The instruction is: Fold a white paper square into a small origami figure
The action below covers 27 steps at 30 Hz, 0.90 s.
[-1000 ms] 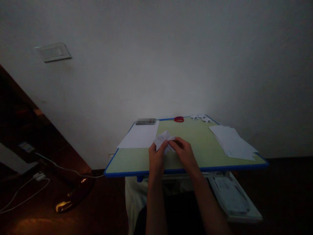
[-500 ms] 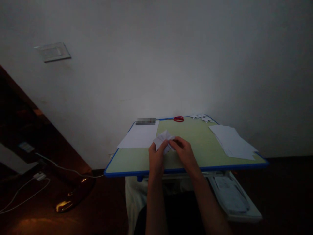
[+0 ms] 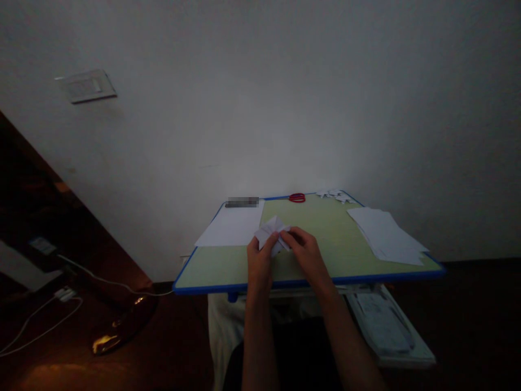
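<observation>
A small piece of white folded paper (image 3: 266, 229) with creases fanning from its middle is held above the near half of the green table (image 3: 317, 217). My left hand (image 3: 259, 260) grips its left side, thumb on top. On the right side, my right hand (image 3: 303, 250) pinches the paper between thumb and fingers, its thumb tip close to the left one. The paper's underside and some fingertips are hidden.
White sheets lie at the left (image 3: 232, 225) and in a stack at the right (image 3: 385, 233). Along the back edge are a blurred-out dark object (image 3: 242, 202), red-handled scissors (image 3: 297, 197) and several folded paper pieces (image 3: 336, 195). A wall (image 3: 277, 108) stands behind.
Both hands keep their hold on the folded paper, with barely any finger movement. The whole view has shifted very slightly.
</observation>
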Tool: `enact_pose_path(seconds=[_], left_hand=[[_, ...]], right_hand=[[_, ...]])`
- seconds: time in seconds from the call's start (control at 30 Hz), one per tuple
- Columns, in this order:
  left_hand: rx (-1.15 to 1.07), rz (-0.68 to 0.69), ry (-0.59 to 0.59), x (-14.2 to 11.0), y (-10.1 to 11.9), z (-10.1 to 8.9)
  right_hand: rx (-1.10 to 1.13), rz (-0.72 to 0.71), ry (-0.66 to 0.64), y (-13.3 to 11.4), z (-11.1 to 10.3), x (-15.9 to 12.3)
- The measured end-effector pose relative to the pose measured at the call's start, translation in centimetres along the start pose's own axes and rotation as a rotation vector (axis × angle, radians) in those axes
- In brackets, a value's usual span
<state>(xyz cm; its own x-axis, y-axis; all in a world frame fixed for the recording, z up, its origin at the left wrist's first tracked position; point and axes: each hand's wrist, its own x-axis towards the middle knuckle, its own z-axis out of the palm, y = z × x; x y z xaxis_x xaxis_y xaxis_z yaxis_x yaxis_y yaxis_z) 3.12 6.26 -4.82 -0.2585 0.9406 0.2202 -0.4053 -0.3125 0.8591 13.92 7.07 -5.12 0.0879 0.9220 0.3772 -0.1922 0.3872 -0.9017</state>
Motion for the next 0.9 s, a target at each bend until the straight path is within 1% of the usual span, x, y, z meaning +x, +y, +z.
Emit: enact_pose_path(seconds=[0.1,0.27,0.7,0.9], left_hand=[[0.01,-0.001,0.006,0.11,-0.11,-0.07],[0.01,-0.002,-0.008,0.04,-0.15,-0.1],[0.016,0.009,-0.013,-0.01,-0.29,-0.2],[-0.012,0.005,0.015,0.02,-0.41,-0.13]], right_hand=[[0.005,-0.001,-0.004,-0.06,0.02,0.01],[-0.012,0.017,0.03,-0.13,0.03,0.05],[-0.012,0.001,0.004,-0.06,-0.05,-0.07],[0.025,0.025,-0.017,-0.09,-0.07,-0.06]])
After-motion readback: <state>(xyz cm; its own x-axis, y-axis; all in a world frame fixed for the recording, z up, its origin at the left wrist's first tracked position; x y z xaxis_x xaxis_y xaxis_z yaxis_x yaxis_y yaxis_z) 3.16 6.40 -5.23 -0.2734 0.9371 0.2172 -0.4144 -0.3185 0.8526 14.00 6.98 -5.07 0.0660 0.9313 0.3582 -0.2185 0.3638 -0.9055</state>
